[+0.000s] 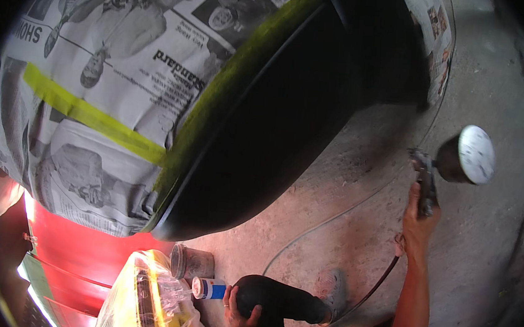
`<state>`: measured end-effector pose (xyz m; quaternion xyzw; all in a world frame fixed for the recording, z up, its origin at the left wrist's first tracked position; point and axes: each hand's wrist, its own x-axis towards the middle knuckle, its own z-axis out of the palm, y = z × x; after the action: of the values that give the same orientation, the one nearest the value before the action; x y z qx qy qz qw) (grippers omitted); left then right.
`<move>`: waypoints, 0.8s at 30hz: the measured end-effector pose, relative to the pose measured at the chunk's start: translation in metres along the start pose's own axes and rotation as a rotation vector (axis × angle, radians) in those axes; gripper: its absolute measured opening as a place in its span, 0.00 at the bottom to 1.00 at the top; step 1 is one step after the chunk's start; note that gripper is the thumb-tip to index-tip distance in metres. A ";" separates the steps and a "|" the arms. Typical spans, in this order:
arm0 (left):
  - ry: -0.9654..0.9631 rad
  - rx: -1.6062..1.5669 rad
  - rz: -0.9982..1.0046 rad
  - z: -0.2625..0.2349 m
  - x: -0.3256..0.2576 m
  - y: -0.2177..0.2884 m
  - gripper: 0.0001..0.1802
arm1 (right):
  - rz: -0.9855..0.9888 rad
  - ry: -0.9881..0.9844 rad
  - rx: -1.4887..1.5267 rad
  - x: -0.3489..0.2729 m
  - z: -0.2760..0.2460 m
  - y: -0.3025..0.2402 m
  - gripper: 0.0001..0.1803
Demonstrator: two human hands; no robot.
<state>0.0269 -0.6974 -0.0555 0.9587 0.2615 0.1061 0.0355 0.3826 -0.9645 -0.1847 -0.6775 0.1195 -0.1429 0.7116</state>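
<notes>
In my right hand [420, 222], the fingers wrap the handle of a spray gun [424, 178] with a white-topped paint cup [476, 155] on it. The gun is held out to the right, apart from a large curved black panel [272, 121]. My left hand [242, 317] lies on my bent black-clad knee [263, 294] with thumb and fingers apart. Just beyond those fingers is a small white and blue can [208, 288]; whether they touch it is hard to tell. Newspaper [130, 33] and yellow-green tape [98, 115] cover the surface beside the panel.
A dark hose [378, 279] trails from near the gun toward my shoe [332, 288]. A thin grey cable [325, 222] crosses the concrete floor [360, 184]. At lower left stand a grey bucket [192, 263], a plastic-wrapped yellow item [150, 297] and a red panel [73, 253].
</notes>
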 end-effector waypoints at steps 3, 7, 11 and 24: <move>-0.017 -0.044 -0.028 0.002 0.016 0.013 0.45 | -0.018 0.105 -0.040 0.016 -0.026 -0.016 0.25; -0.044 -0.030 -0.068 -0.002 0.030 0.036 0.44 | 0.285 -0.196 0.240 0.019 -0.068 -0.059 0.26; -0.060 -0.002 -0.088 0.001 0.039 0.049 0.45 | 0.222 -0.344 0.252 0.037 -0.098 -0.110 0.23; -0.093 0.039 -0.125 0.000 0.052 0.073 0.44 | 0.133 -0.394 0.162 0.074 -0.137 -0.190 0.21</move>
<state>0.1064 -0.7335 -0.0369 0.9448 0.3211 0.0538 0.0354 0.3939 -1.1271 -0.0006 -0.6236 0.0108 0.0304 0.7811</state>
